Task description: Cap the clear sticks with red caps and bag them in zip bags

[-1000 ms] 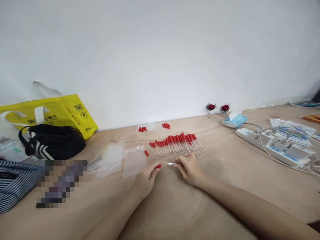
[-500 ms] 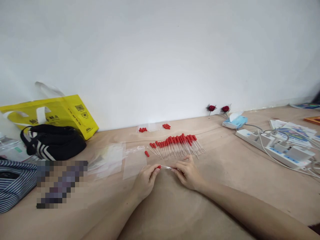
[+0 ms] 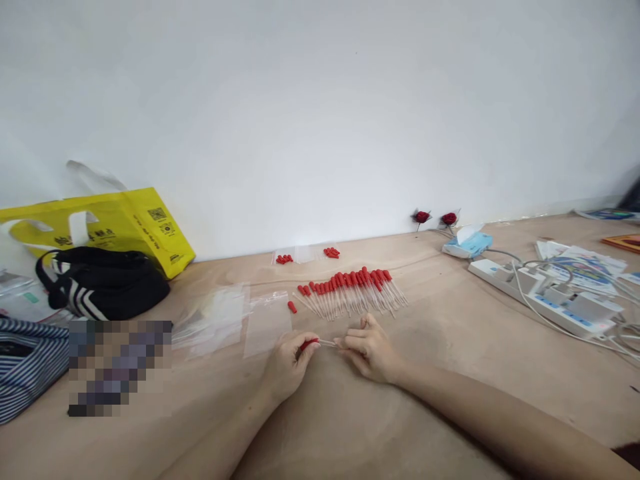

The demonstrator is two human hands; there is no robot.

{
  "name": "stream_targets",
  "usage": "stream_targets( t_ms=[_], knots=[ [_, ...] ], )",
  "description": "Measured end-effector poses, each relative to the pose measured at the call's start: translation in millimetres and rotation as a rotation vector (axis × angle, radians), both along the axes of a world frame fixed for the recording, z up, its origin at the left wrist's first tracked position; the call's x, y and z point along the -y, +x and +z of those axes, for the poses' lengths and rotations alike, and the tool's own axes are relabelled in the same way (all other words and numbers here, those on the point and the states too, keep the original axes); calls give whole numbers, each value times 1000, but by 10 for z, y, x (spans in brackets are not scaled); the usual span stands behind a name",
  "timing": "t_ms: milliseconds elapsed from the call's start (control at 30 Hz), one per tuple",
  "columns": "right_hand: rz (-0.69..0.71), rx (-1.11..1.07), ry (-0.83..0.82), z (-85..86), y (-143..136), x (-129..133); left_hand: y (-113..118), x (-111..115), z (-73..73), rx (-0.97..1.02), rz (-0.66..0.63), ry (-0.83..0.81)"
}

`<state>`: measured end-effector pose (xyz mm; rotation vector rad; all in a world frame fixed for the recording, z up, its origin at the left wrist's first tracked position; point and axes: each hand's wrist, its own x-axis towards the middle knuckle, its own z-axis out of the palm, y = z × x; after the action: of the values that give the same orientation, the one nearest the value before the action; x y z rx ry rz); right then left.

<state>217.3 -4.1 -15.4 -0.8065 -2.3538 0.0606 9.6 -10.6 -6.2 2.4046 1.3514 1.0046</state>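
Observation:
My left hand [image 3: 293,363] pinches a red rubber bulb [image 3: 309,344] between thumb and fingers. From the bulb a thin clear tube [image 3: 327,343] runs to my right hand [image 3: 367,350], whose fingertips close on its other end. Together they look like a dropper; how deep the tube sits in the bulb is hidden by my left fingers. Just beyond my hands lies a row of several red-topped droppers [image 3: 345,293], side by side with their tubes towards me. One loose red bulb [image 3: 292,307] rests on a clear zip bag [image 3: 265,330] left of the row.
Two small groups of red bulbs [image 3: 331,253] lie on clear plastic by the wall. More clear bags [image 3: 215,320], a black pouch [image 3: 117,283] and a yellow bag [image 3: 165,233] stand left. Rightward are a power strip [image 3: 535,300], cables, a tissue pack [image 3: 467,245] and papers.
More of the red bulb shows past my left fingers. My hands have come slightly closer together, and less of the tube shows between them. The view has shifted a little.

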Motion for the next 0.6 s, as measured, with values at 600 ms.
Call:
stream_targets(
  t_ms=[600],
  knots=[
    [33,64,87,-26,-14,-35,47,60,47,-212,-182,171]
  ],
)
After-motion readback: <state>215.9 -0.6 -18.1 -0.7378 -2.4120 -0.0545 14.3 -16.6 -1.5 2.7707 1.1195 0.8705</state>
